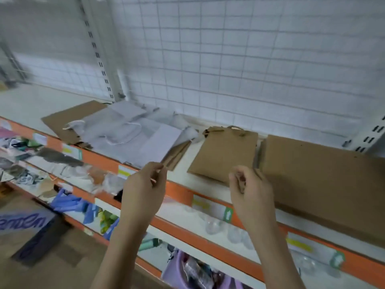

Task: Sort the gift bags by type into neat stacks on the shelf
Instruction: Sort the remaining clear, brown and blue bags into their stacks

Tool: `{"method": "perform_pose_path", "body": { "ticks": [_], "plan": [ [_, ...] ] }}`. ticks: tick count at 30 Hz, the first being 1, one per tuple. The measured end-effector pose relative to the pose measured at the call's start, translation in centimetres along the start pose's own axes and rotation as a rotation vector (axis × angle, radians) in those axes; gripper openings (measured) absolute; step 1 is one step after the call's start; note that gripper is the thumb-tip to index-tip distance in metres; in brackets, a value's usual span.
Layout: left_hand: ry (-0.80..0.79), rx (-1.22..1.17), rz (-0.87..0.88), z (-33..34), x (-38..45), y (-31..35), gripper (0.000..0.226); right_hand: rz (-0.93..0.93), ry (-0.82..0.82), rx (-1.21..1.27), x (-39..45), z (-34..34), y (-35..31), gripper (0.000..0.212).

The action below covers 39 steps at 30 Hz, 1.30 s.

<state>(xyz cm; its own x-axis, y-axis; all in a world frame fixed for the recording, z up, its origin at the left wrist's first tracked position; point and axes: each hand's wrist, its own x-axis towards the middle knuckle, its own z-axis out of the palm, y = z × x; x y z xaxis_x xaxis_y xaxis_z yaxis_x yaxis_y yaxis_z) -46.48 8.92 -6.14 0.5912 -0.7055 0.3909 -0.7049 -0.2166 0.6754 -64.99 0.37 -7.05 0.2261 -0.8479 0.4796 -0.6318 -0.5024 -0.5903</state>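
Between the hands, small kraft bag (225, 153) flat on shelf (25, 103); left hand (143, 190) and right hand (251, 190) loosely curled, grip contents indiscernible.

A white shelf (31, 103) with an orange front edge is carrying flat gift bags. A small brown bag (225, 153) is lying near the middle. Left of it, a loose heap of white bags (133, 134) is overlapping brown bags (68, 119). Just right of it, a large brown stack (320, 176) is lying, reaching the front edge.
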Motion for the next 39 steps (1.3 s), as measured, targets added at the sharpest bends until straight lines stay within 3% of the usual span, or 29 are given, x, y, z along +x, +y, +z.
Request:
{"method": "perform_pose_path", "body": {
  "ticks": [7, 16, 28, 31, 34, 37, 39],
  "plan": [
    [0.047, -0.012, -0.165, -4.3, 3.6, -8.4, 0.013, -0.039, -0.163, 0.035, 3.3, 9.3, -5.9, 0.018],
    [0.057, 0.027, -0.191, -7.3, 12.5, -15.8, 0.015, -0.014, -0.264, -0.019, 10.4, 19.4, -11.0, 0.035],
    [0.030, -0.011, -0.130, -7.7, 22.3, -22.0, 0.012, 0.121, -0.514, -0.328, 18.5, 24.0, -12.5, 0.074],
    [-0.034, -0.076, -0.084, -7.2, 24.7, -22.6, 0.009, 0.166, -0.463, -0.364, 19.0, 24.1, -12.8, 0.071],
    [-0.126, -0.094, -0.003, -7.0, 27.3, -23.0, 0.010, 0.191, -0.370, -0.436, 19.4, 23.6, -13.7, 0.050],
    [-0.156, -0.045, 0.027, -6.8, 30.1, -23.4, 0.028, 0.178, -0.284, -0.523, 19.4, 22.9, -14.8, 0.039],
    [-0.233, 0.046, -0.049, -6.5, 32.0, -23.6, 0.040, 0.180, -0.197, -0.560, 18.8, 22.4, -15.1, 0.035]
  ]
}}
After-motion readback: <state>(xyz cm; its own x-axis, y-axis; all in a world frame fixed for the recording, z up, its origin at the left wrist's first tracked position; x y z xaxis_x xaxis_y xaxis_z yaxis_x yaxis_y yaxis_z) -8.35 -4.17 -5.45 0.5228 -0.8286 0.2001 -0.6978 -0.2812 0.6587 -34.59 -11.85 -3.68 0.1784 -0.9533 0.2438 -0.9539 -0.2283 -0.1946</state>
